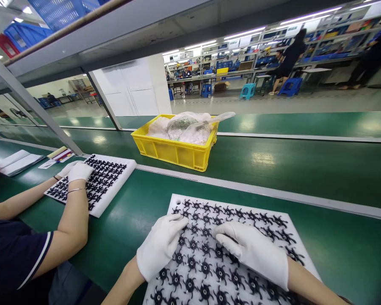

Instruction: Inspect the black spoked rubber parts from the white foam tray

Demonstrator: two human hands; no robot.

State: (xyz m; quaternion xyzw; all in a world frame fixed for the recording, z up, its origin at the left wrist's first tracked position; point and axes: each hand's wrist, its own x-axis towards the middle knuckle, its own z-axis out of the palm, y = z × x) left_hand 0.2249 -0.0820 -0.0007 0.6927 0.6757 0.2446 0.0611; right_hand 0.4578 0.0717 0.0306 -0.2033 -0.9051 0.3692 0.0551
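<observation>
A white board (305, 258) lies on the green bench, covered with rows of small black parts shaped like curved-blade wheels (205, 267). My left hand (161, 245), in a white glove, rests at the board's left side, its fingers close together over the parts near the upper left. My right hand (252, 252), gloved too, lies over the middle of the board, thumb and fingers bent toward the black parts. Whatever the fingertips of either hand may hold is too small or hidden to make out.
At the left a co-worker's gloved hands (79, 171) are on a similar white board (114, 188). Beyond my board stands a yellow crate (174, 151) with plastic bags (190, 127). Papers (19, 162) lie far left. A shelf (130, 29) hangs overhead.
</observation>
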